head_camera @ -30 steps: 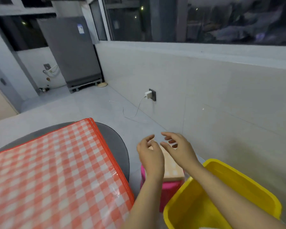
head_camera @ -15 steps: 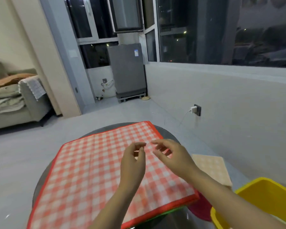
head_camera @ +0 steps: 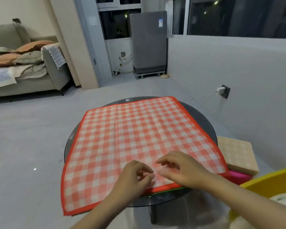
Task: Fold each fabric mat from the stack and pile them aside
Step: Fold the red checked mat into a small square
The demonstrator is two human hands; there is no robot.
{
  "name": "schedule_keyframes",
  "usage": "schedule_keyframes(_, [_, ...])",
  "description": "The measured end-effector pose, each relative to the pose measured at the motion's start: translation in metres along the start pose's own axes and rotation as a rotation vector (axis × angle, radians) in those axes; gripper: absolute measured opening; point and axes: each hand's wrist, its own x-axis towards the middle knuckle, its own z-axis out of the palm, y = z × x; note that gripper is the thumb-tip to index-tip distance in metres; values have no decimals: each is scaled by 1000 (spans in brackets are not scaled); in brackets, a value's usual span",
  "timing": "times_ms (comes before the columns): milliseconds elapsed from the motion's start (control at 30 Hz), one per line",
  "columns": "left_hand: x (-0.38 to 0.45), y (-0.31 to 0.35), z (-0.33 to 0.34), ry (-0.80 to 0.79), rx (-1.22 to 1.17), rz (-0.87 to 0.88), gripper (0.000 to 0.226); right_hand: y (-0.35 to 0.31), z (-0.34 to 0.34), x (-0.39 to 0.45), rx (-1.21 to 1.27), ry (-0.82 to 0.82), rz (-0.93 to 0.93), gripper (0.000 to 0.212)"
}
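**Hands over near edge of top mat; first fold not begun**

Left hand [head_camera: 134, 176], lower centre of frame: fingers loosely curled, hovering over or lightly touching the checked cloth; nothing gripped that I can see. Right hand [head_camera: 182, 169], just beside it: fingers relaxed and spread, tips blurred, contact with the cloth cannot be told.

Both sit above the red checked mat [head_camera: 139, 138], which lies flat and unfolded across the round dark counter [head_camera: 203, 121]. A green edge [head_camera: 168, 191] shows beneath its near border, so more mats probably lie under it.

Judgement: start of folding the top mat. Next move calls for pinching the near red border with both hands, apart, and carrying it over to the far edge.

Lower right: tan cushion [head_camera: 236, 154] on a pink stool [head_camera: 239, 176], yellow tub [head_camera: 271, 180].
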Motion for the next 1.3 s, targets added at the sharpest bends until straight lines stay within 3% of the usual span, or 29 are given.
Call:
schedule_keyframes(133, [-6,-11,1,-111,1,43,6,5,6,-7,-76,-100,-108,43])
schedule_keyframes(400, [-14,-15,-9,-185,-4,49,16,8,8,-9,-64,-134,-141,33])
schedule_keyframes(600, [-14,-12,-10,-173,88,94,19,1,5,-10,-61,-150,-151,20])
schedule_keyframes(733, [-15,-9,-9,-139,50,82,13,-1,3,-10,-81,-164,-149,20])
schedule_keyframes(1033, [-15,6,-20,-124,234,84,19,-15,-2,-7,-129,-134,-53,15])
schedule_keyframes(1133, [-15,10,-39,-76,319,27,24,-20,-7,-5,-134,-37,-9,15])
schedule_keyframes(1300, [-11,27,-79,61,360,-84,28,-39,-30,1,-255,259,-38,17])
